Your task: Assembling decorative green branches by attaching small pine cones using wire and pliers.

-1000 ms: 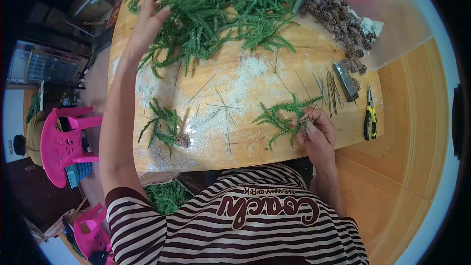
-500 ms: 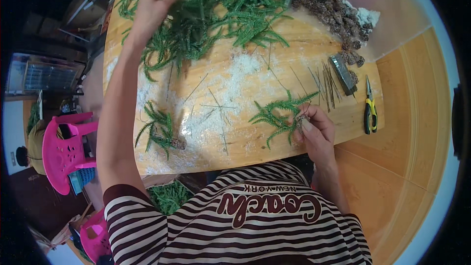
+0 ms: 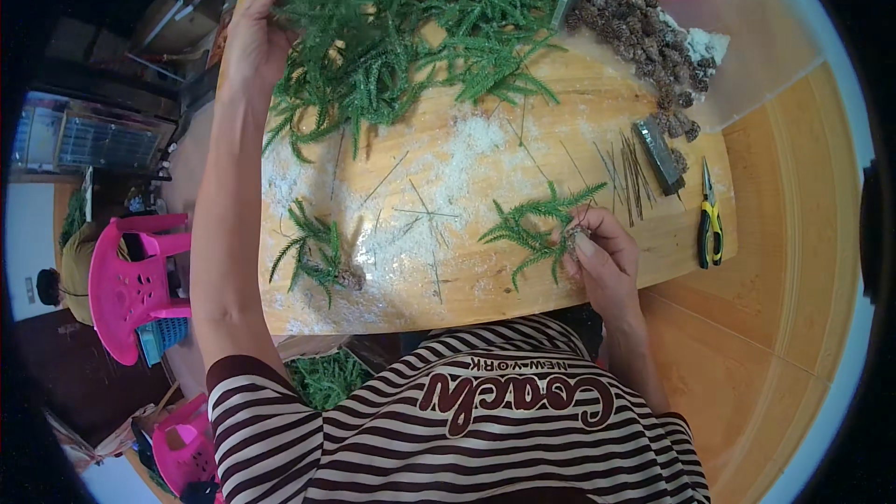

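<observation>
My right hand [image 3: 607, 257] is closed near the table's front edge, pinching a small pine cone [image 3: 579, 235] with thumb and fingers. A green artificial pine sprig [image 3: 527, 229] fans out leftward from that pinch, and a thin stem shows above it. At the far left, my left hand [image 3: 254, 42] reaches to the side of a big heap of green sprigs [image 3: 364, 65]. Its fingers stretch upward along the heap, apart from the thumb; greenery hides part of them. Between my arms lies another sprig [image 3: 313, 247] with a pine cone [image 3: 350, 277] at its base.
Thin wires [image 3: 628, 177] lie beside a dark rectangular block [image 3: 659, 157]. Yellow-black pliers [image 3: 711, 224] rest at the right edge. Pine cones [image 3: 644, 37] spill from a clear plastic container [image 3: 747, 65]. White flakes [image 3: 471, 145] and crossed wires cover the middle. A pink chair [image 3: 126, 289] stands left.
My left hand has moved left, from over the heap to its outer side, and its fingers have straightened. My right hand keeps its pinch on the cone and sprig. The view shifted slightly.
</observation>
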Available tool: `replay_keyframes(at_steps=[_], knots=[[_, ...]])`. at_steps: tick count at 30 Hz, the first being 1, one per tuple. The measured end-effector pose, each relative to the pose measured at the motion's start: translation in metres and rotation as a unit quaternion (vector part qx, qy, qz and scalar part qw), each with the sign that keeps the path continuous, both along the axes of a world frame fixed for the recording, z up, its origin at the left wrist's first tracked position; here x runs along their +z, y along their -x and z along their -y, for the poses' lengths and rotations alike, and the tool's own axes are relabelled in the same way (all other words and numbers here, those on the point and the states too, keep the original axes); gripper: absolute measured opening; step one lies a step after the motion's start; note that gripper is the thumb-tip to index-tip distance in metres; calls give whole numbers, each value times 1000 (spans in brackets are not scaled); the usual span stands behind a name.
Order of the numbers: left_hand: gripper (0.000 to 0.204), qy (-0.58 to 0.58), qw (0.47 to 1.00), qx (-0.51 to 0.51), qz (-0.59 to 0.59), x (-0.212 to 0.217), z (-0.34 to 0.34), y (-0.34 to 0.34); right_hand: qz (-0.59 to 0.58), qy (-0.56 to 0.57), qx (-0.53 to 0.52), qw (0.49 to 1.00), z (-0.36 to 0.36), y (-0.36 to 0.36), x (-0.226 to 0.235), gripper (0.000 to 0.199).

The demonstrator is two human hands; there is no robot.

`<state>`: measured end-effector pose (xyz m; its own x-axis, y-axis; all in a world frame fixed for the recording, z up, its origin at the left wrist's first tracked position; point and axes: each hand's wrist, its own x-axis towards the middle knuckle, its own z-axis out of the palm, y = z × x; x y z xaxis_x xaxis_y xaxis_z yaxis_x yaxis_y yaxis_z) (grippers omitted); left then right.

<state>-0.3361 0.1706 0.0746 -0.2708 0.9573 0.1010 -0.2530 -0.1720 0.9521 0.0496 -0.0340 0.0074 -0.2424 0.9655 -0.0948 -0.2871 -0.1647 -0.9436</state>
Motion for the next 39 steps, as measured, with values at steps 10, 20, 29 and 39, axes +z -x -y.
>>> replay_keyframes(at_steps=[10,20,29,39], knots=[[22,28,998,35,37,5,8,0,1,-1,13,1000,4,11,5,17],[22,35,998,18,41,12,19,-26,3,-8,11,1000,2,6,5,21],[22,36,991,-38,119,3,-4,-33,9,-6,3,1000,-4,-6,-5,24],[39,23,999,-13,21,-18,-39,-32,-7,8,-7,1000,-12,-24,-14,21]])
